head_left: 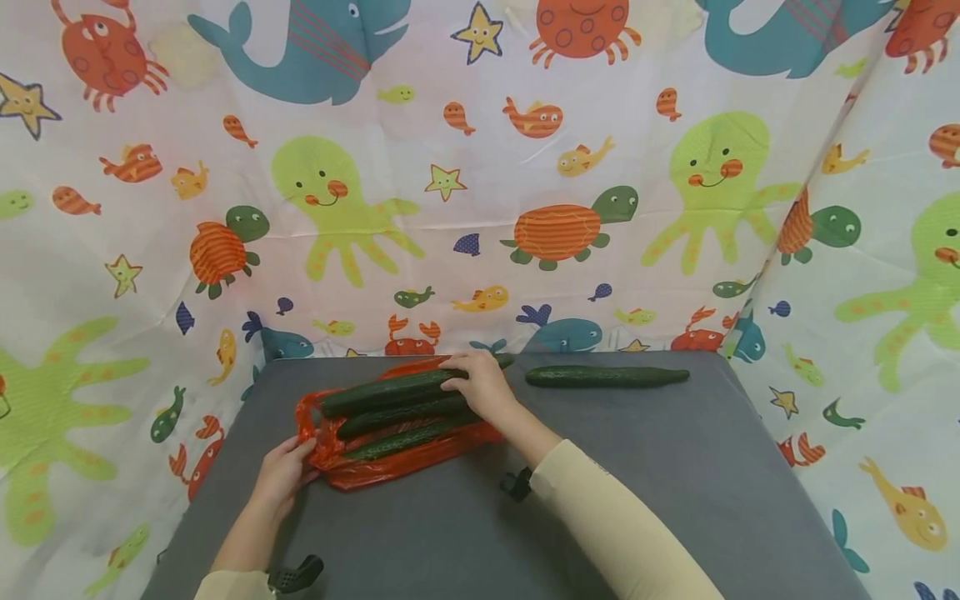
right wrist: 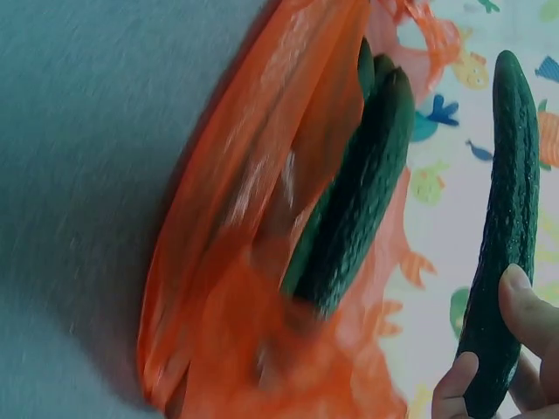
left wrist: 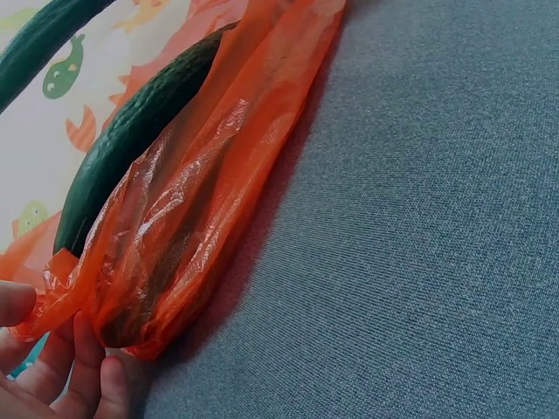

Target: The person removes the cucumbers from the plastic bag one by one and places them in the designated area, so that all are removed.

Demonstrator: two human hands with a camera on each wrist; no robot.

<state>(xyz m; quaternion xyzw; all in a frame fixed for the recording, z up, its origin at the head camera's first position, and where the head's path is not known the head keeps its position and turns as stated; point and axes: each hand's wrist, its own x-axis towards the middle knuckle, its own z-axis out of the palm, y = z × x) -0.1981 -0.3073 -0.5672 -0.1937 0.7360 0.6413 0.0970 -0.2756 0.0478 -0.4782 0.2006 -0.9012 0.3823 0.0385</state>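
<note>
My right hand [head_left: 486,387] grips a long dark green cucumber [right wrist: 514,175] near one end, thumb on top. In the head view this held cucumber lies slanted over the open orange-red plastic bag [head_left: 390,477]; in the right wrist view it stands apart from the others. More cucumbers [head_left: 405,415] lie side by side in the bag, partly covered by its thin film. At the bag's left end my left hand [head_left: 281,473] pinches the crumpled plastic between thumb and fingers. Another cucumber [head_left: 607,377] lies on the table to the right of the bag.
The grey cloth-covered table [head_left: 637,467] has its far edge against a white curtain [head_left: 465,158] printed with sea animals. The curtain also stands along both sides. Dark wrist devices [head_left: 297,575] sit on both forearms.
</note>
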